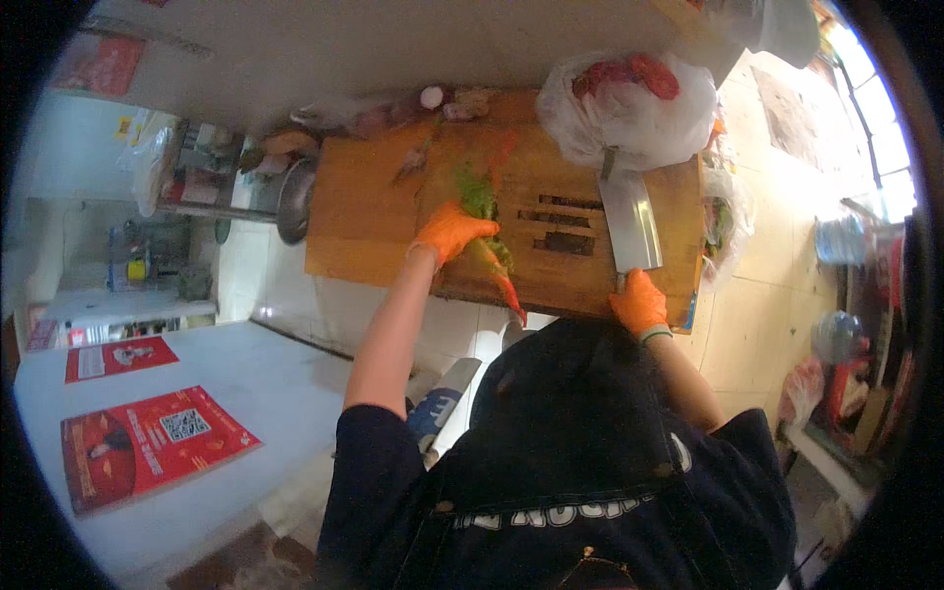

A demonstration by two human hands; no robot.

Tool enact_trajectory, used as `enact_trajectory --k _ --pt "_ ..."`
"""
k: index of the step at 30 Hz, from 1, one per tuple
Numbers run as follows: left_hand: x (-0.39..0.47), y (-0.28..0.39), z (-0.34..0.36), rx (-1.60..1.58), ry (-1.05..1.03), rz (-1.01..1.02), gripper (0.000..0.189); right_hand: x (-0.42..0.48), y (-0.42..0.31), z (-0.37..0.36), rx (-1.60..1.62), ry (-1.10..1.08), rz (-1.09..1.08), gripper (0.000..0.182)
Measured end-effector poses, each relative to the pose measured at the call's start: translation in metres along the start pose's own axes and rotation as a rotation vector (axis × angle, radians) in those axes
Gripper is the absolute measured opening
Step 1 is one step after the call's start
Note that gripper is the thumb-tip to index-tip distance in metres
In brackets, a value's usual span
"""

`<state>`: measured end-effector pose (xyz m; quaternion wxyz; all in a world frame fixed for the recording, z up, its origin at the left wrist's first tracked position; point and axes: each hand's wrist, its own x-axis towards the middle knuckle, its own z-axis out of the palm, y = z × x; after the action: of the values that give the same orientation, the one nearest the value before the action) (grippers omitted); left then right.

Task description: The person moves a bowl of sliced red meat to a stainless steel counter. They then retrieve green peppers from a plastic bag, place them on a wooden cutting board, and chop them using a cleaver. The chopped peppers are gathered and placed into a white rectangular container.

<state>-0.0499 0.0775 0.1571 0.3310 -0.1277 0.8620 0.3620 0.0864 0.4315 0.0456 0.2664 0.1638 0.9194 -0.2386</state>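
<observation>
My left hand [456, 232], in an orange glove, is closed around a loose bunch of red and green chili peppers [507, 289] over the wooden board. Leafy-looking green pieces [476, 188] show beyond its fingers, blurred. One red pepper end sticks out past the board's near edge. My right hand [640, 301], gloved alike, grips the handle of a cleaver [630, 221] at the board's near right. Its broad blade points away from me, over the board. A short dark piece [608, 161] shows at the blade's far end; what it belongs to is unclear.
The wooden board [369, 214] has dark slots right of centre. A clear plastic bag [590, 125] with red contents sits at its far right. Another bag [726, 228] with greens is beyond the right edge. A metal bowl [296, 203] stands left. A white table [287, 391] bears red printed sheets.
</observation>
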Motion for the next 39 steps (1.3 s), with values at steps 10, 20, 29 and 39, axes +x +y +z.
enact_trajectory --k 10,20,29,39 --pt "0.14 0.0 -0.06 0.208 0.047 0.355 0.067 -0.073 0.008 0.024 0.165 0.521 0.313 0.029" --pt "0.085 -0.012 -0.018 0.769 0.28 0.497 0.052 -0.104 -0.058 0.065 0.668 0.444 0.258 0.03" --pt "0.082 -0.025 0.061 0.39 0.228 0.26 0.048 -0.003 -0.136 0.012 0.444 0.261 0.015 0.041" --pt "0.071 -0.064 0.119 0.002 0.24 0.354 0.056 0.018 -0.151 -0.016 0.269 0.22 0.055 0.034"
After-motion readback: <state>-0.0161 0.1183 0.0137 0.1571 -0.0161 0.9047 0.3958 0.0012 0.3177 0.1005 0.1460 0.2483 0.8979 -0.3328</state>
